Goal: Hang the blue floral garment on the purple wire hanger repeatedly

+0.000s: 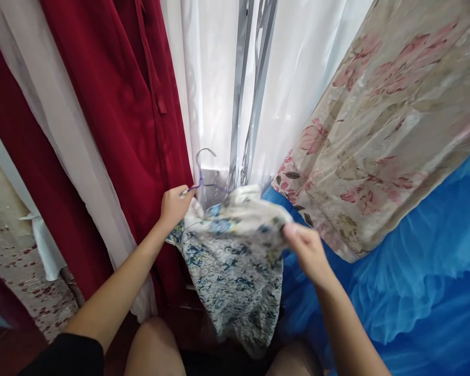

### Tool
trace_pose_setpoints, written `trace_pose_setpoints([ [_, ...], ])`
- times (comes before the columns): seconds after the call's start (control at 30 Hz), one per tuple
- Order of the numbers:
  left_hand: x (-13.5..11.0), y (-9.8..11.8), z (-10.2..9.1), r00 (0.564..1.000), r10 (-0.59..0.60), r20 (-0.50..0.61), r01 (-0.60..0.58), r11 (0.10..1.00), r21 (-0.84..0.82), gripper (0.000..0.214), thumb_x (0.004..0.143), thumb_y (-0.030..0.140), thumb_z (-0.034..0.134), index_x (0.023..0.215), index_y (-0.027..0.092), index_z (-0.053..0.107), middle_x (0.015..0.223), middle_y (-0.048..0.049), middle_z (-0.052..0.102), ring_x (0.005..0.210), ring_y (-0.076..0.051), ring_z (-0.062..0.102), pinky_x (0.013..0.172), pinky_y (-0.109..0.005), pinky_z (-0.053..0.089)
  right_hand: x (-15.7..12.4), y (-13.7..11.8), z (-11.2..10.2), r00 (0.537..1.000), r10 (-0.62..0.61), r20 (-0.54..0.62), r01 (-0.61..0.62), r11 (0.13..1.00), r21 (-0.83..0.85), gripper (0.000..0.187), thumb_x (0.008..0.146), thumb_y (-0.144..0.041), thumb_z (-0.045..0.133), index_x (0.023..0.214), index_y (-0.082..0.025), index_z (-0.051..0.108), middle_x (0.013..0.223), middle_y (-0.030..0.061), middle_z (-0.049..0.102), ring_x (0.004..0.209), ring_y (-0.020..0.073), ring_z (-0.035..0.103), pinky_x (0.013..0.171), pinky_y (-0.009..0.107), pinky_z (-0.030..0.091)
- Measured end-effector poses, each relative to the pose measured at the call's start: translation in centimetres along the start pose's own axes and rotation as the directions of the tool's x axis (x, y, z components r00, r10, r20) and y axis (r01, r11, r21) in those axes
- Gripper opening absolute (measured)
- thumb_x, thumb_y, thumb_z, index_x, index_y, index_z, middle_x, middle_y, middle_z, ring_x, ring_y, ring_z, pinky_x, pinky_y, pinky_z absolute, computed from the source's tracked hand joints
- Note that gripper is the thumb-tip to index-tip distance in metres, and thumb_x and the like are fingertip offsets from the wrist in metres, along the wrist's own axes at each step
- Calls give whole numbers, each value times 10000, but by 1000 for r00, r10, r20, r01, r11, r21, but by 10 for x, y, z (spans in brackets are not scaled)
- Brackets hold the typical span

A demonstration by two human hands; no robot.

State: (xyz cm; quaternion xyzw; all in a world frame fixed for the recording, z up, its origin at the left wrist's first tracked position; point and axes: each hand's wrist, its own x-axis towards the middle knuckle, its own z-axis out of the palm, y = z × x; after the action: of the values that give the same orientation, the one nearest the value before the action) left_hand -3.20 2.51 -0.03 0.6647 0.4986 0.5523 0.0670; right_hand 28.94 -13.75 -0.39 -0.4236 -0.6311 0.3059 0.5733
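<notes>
A white garment with a blue floral pattern point(235, 271) hangs down between my hands, above my knees. My left hand point(175, 208) is closed at its left shoulder, on the arm of a thin hanger point(201, 180) whose metal hook points up. The hanger's left end sits at the garment's neckline; its right part is mostly hidden by cloth. With fingers pinched, my right hand point(306, 248) grips the garment's right upper edge, pulled out to the side. That edge and the fingertips are blurred by motion.
Dark red fabric point(117, 104) and white drapes point(211, 78) hang ahead and to the left. On the right hang a beige cloth with pink flowers point(376, 156) and blue ruffled tulle point(407, 292). Grey ribbon strips point(241, 78) run down the middle.
</notes>
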Motion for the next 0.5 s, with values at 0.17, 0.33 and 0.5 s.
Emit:
trace_pose_setpoints([
  [0.17,-25,-5,20,932,-333,142,350,731,-585,674,931,792,93,558,234,159,496,15,204,491,-124,240,505,-312,281,-59,-23,30,699,-27,714,-19,998,57,417,940,-497,639,1293,-288,719,1215,96,724,1113,290,668,1005,405,487],
  [0.33,-81,51,60,843,-181,507,493,637,-593,705,934,797,139,514,231,131,472,-4,199,469,-125,283,534,-357,417,-66,45,42,980,121,159,-106,989,-103,455,981,-426,586,1424,-327,579,1398,76,580,1333,278,495,1181,467,324],
  [0.5,-128,102,82,615,161,772,718,290,-633,777,946,719,409,434,184,172,628,-49,392,616,-134,445,715,-368,507,-76,74,22,992,95,-78,-107,979,-174,274,912,-453,670,1092,-254,726,1125,83,608,1117,277,572,1003,377,460],
])
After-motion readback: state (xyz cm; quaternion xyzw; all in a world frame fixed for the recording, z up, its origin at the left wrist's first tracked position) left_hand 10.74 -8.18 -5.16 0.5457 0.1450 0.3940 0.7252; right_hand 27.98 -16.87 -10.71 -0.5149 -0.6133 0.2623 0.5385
